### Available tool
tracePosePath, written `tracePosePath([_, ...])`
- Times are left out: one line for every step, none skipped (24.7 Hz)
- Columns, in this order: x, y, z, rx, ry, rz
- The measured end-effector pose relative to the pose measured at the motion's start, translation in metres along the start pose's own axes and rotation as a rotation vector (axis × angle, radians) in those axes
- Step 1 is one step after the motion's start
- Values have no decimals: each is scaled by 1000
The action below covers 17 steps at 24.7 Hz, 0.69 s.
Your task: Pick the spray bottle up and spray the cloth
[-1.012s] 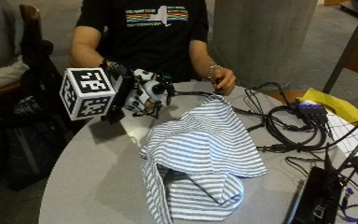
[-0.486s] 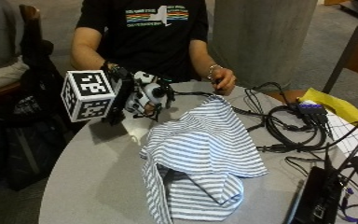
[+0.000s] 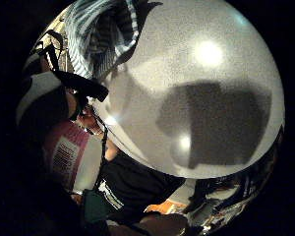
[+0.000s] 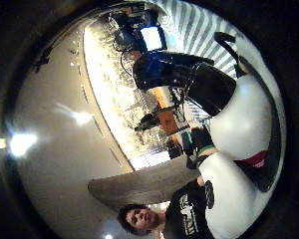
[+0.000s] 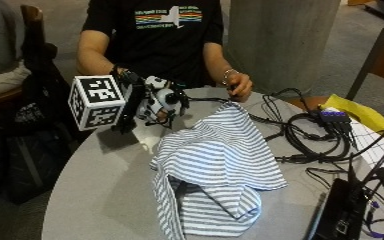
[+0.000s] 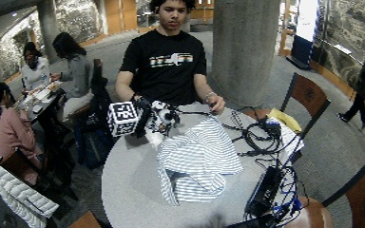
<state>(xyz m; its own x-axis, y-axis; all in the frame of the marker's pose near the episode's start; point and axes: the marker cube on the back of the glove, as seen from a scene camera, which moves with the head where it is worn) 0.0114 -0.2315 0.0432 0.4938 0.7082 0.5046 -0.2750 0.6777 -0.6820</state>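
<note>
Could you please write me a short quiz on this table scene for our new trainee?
1. True or false: the striped cloth lies flat and smooth on the table.
2. What does the gloved right hand hold? A) a spray bottle B) a pen C) nothing
3. Short answer: what black things lie on the table beside the cloth, on the side away from the gloved hand?

Key:
1. False: it is bunched up in folds.
2. A.
3. Cables.
</note>
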Motion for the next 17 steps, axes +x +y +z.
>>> tracePosePath([-1, 1, 2, 2, -4, -15])
tracePosePath([-3, 3, 5, 6, -8, -37])
tracePosePath([-6, 5, 8, 11, -12, -68])
tracePosePath([-9, 9, 13, 17, -19, -110])
tracePosePath([-13, 12, 19, 23, -29, -160])
tracePosePath([-18, 16, 26, 26, -42, -214])
tracePosePath([-23, 20, 34, 27, -60, -270])
tracePosePath([-28, 24, 42, 23, -83, -324])
tracePosePath([-33, 28, 52, 14, -108, -377])
tracePosePath([-38, 32, 63, -2, -133, -426])
tracePosePath([-43, 36, 74, -24, -156, -473])
tracePosePath([-47, 39, 87, -50, -173, -515])
tracePosePath([-50, 42, 99, -76, -184, -554])
tracePosePath([-54, 44, 112, -97, -189, -590])
tracePosePath([-56, 44, 125, -111, -189, -622])
tracePosePath([-59, 44, 137, -119, -185, -650])
tracePosePath([-61, 43, 150, -124, -179, -672])
